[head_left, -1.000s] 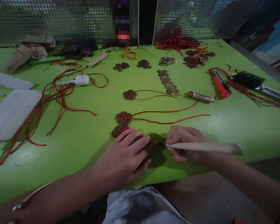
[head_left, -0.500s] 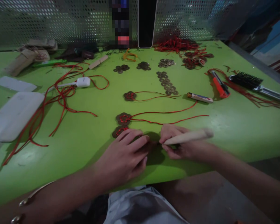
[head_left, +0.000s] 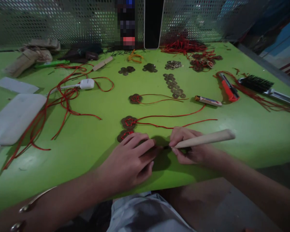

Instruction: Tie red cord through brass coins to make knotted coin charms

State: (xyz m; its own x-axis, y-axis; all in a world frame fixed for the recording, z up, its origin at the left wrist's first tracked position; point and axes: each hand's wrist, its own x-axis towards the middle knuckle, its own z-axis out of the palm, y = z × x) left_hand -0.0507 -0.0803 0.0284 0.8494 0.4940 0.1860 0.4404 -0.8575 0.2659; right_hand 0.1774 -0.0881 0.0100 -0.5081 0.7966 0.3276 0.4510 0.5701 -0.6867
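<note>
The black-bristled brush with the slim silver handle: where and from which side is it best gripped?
Probably by the slim silver handle, from the right and above: it runs rightward, away from the upturned black bristles, and thin red cords lie along its near side.

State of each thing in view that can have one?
Pale-handled tool: held, slanted
Right hand: closed on that tool
Left hand: fingers bent, grip hidden
Coin rosettes: flat, laced in red
Small discs: lying overlapped
Red cords: tangled
Phone: upright, screen dark
Brush: lying, bristles up
Orange knife: lying, blade unclear
White block: lying flat
</note>
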